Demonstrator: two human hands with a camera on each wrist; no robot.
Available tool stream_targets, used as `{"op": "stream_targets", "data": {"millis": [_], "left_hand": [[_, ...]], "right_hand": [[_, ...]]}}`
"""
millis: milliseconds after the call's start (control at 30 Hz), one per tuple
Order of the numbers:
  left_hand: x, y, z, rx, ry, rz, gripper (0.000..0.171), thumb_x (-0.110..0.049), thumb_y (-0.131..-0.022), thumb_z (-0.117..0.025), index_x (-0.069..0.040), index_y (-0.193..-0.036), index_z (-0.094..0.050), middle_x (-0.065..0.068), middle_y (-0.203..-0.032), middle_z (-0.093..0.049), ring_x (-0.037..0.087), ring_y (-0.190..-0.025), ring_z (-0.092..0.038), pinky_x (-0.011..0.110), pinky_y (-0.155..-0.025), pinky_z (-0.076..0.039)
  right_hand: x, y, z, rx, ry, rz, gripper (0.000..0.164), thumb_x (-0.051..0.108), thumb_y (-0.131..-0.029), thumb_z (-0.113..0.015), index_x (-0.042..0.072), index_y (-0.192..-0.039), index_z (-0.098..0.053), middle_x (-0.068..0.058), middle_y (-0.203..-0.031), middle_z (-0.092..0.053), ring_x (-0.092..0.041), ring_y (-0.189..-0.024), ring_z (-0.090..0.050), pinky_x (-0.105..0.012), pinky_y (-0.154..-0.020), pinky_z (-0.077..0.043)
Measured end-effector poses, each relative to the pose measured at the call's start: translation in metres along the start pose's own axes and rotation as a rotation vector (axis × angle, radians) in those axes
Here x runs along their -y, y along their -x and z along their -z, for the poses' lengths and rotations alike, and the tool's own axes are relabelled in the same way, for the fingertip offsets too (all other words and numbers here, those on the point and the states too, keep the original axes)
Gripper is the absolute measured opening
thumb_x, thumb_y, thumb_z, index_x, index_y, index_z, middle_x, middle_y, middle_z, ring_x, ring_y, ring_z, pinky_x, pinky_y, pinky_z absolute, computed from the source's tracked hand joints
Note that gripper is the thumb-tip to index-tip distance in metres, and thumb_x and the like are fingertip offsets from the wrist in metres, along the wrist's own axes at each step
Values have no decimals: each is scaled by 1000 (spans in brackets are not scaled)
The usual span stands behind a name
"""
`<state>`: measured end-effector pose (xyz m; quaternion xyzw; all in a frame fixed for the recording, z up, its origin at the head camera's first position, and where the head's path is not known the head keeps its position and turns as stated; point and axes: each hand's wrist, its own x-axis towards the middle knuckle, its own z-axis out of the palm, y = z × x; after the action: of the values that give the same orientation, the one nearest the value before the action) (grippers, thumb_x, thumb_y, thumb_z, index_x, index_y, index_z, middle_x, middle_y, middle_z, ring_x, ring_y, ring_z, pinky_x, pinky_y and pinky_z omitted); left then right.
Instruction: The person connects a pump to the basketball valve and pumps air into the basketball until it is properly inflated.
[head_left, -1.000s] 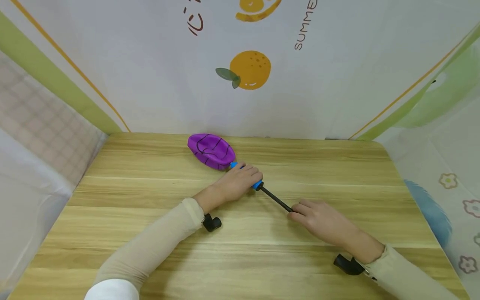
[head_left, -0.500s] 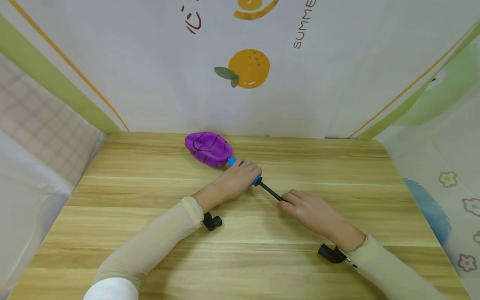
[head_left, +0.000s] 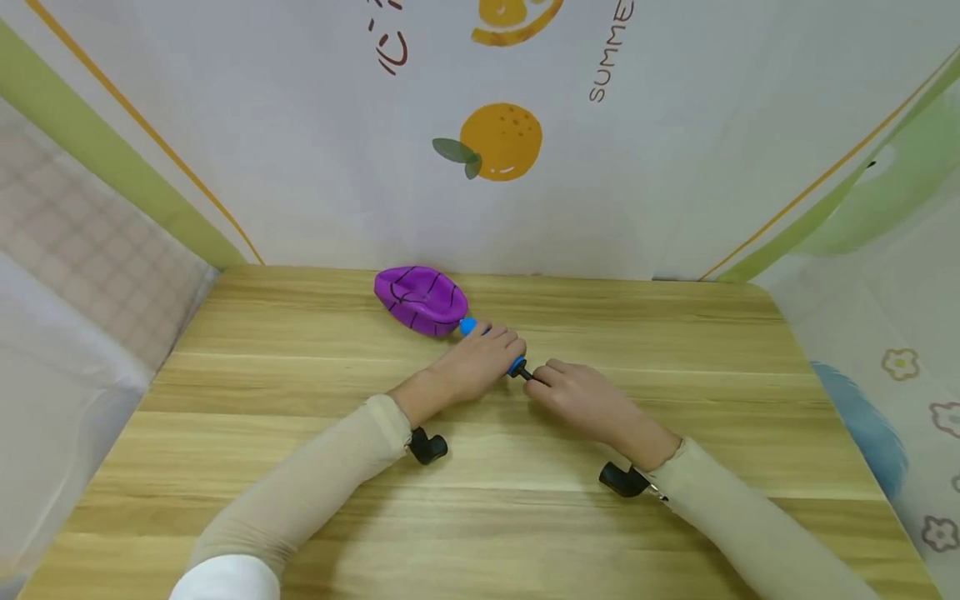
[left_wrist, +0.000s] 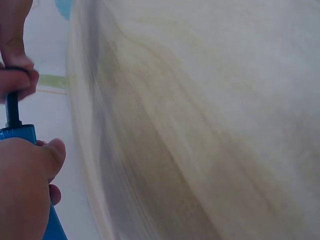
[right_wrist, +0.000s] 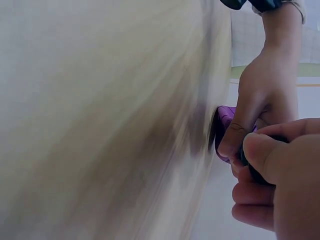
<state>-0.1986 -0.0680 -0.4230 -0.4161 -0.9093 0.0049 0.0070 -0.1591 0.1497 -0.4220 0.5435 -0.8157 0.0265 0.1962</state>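
Note:
A blue hand pump (left_wrist: 54,227) with a black rod (head_left: 526,373) lies slantwise in both hands over the table. My left hand (head_left: 480,362) grips the blue barrel, its thumb and fingers wrapped round it in the left wrist view. At the rod's end my right hand (head_left: 581,402) holds the black handle (right_wrist: 262,182), close to the barrel, with most of the rod hidden. On the pump's far tip sits a purple ball (head_left: 422,302) with black lines, dented and partly deflated, resting on the table.
The wooden table (head_left: 360,517) runs back to a white curtain (head_left: 337,167) printed with oranges. More printed cloth hangs at the left and right sides. A black camera mount (head_left: 429,447) sits under the left wrist, another camera mount (head_left: 624,480) under the right.
My right hand has moved up and left toward the left hand, so the rod has slid into the barrel. The left hand stays in place. The ball looks nearly the same.

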Motion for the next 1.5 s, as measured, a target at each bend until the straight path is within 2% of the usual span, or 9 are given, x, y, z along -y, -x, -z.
{"op": "stream_targets", "data": {"millis": [167, 367, 500, 700, 1000, 1267, 1500], "left_hand": [[2, -1, -2, -9, 26, -5, 17, -3, -103, -51, -13, -116, -56, 4, -120, -60, 25, -122, -51, 46, -114, -34], [9, 0, -5, -30, 24, -43, 12, -16, -101, -61, -16, -112, -55, -2, -109, -57, 20, -111, -52, 39, -108, -37], [12, 0, -8, -49, 12, -68, 16, -20, -99, -66, -17, -111, -54, -5, -104, -55, 17, -105, -52, 36, -103, -39], [11, 0, -9, -53, 44, -84, 18, -18, -98, -67, -16, -110, -54, -4, -106, -58, 18, -109, -53, 38, -105, -39], [13, 3, -10, -49, 36, -67, 17, -16, -98, -66, -16, -110, -55, -3, -107, -60, 19, -111, -55, 38, -106, -40], [16, 6, -12, -63, 30, -81, 16, -15, -96, -67, -16, -107, -56, -3, -104, -60, 19, -105, -55, 38, -101, -41], [7, 3, -9, -16, 34, -12, 20, -15, -97, -68, -13, -113, -56, 1, -112, -61, 23, -115, -54, 43, -109, -37]], "right_hand": [[-2, -4, -2, 3, -3, -11, 11, -1, -88, -74, 4, -91, -65, -5, -83, -62, -18, -72, -58, -27, -60, -51], [-2, -2, -2, -10, -30, -7, 13, 0, -87, -76, 5, -94, -67, -5, -87, -65, -18, -75, -61, -27, -63, -53], [0, 7, 0, -1, -48, -10, 16, 0, -86, -77, 5, -96, -67, -5, -89, -66, -18, -76, -62, -26, -64, -54], [5, 27, 12, 8, -73, -13, 20, 0, -83, -79, 8, -97, -68, -3, -89, -66, -16, -78, -62, -26, -65, -55], [13, 45, 29, 28, -73, 6, 28, -3, -74, -83, 6, -98, -72, -3, -88, -67, -15, -78, -63, -26, -65, -56], [17, 52, 32, 47, -83, 24, 20, 3, -80, -79, 8, -97, -71, -2, -88, -68, -14, -79, -64, -25, -66, -56], [12, 50, 24, -10, -114, 1, 14, 3, -82, -71, 7, -96, -70, -3, -88, -67, -16, -78, -64, -27, -65, -57]]}}
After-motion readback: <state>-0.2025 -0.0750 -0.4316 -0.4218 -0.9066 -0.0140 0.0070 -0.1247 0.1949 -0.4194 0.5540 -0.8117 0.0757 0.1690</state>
